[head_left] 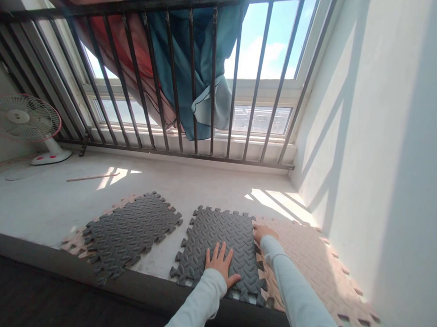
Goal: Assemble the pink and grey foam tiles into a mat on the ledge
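Note:
My left hand point(219, 264) lies flat with spread fingers on a dark grey foam mat point(219, 232) with a raised tread pattern and jigsaw edges. My right hand point(265, 232) is at that mat's upper right edge, its fingers bent and closed at the seam; the fingertips are partly hidden. On the right, a beige foam mat point(309, 258) meets the grey one, and my right forearm crosses over it. A second grey foam mat point(133, 230) lies at an angle to the left, apart from the first, on top of another beige mat point(76, 242) whose edge peeks out.
The mats lie on a pale raised ledge point(153, 265) with its front edge near me. Dark metal railings point(213, 84) and a hanging curtain point(180, 57) stand behind, before a window. A fan point(24, 122) and a thin stick point(92, 177) are on the left; a white wall point(371, 143) is on the right.

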{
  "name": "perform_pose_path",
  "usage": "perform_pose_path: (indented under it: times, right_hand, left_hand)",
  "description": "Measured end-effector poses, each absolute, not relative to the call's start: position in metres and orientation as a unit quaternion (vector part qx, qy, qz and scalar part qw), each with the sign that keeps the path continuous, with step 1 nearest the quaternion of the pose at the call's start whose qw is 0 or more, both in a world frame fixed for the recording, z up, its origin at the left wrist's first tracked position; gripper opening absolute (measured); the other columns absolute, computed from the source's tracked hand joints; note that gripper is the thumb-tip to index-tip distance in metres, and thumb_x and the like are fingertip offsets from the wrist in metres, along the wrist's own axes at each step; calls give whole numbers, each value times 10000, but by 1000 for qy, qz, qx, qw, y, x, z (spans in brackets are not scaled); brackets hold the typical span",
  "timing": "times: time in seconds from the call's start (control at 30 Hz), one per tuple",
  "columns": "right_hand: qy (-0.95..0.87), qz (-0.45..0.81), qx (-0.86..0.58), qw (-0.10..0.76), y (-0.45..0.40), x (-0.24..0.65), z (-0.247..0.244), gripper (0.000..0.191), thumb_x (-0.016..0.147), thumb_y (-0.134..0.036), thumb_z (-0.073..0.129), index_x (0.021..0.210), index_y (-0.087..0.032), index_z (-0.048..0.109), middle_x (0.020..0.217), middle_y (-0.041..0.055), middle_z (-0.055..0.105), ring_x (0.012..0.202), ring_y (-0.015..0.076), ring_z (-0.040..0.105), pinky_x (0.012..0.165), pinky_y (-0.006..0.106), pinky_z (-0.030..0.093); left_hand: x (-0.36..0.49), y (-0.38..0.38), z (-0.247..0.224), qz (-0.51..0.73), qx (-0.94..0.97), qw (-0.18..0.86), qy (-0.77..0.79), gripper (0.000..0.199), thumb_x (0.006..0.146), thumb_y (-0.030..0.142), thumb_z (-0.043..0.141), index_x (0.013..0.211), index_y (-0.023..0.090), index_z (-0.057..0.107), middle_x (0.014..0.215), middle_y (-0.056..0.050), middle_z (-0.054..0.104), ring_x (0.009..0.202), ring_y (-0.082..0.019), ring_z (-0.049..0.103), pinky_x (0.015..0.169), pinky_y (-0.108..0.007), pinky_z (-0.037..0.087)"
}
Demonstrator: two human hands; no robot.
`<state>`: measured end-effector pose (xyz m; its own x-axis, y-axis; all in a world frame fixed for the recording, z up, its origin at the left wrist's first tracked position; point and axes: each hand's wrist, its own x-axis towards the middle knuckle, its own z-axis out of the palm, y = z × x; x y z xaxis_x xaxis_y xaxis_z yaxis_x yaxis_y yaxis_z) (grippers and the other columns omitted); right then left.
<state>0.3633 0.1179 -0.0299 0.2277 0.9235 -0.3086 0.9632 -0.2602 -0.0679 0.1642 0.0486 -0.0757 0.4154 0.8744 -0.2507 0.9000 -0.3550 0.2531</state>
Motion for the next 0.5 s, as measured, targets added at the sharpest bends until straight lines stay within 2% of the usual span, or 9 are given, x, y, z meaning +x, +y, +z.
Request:
perform_pose_path:
  times: [0.17, 0.33, 0.5]
  right_hand:
    - [575, -172, 798, 61, 125, 361, -28, 577, 765, -307, 369, 1313, -315, 191, 1210, 79, 493, 1026, 216, 507, 767, 351, 417]
    - [554, -191, 806, 80, 136, 359, -34, 624, 731, -221, 400, 1308, -335, 190, 1216, 81, 486, 1032, 238, 503, 752, 374, 423]
    - [564, -183, 801, 76, 144, 361, -40, 601, 729, -230, 395, 1302, -309, 232, 1199, 84, 501, 1022, 236, 509, 759, 377, 422]
  left_hand:
    - [163, 47, -71, -30, 825, 181, 534, 819, 622, 683, 346, 1313, 260, 225, 1419, -52, 90, 1275, -316, 33, 981, -568, 42]
    - [161, 43, -59, -37, 827, 188, 528, 776, 657, 660, 312, 1318, 267, 201, 1422, -53, 71, 1278, -298, 29, 987, -554, 48]
    - [162, 40, -46, -48, 821, 199, 533, 762, 674, 662, 268, 1321, 267, 189, 1423, -51, 67, 1281, -282, 20, 993, -544, 42]
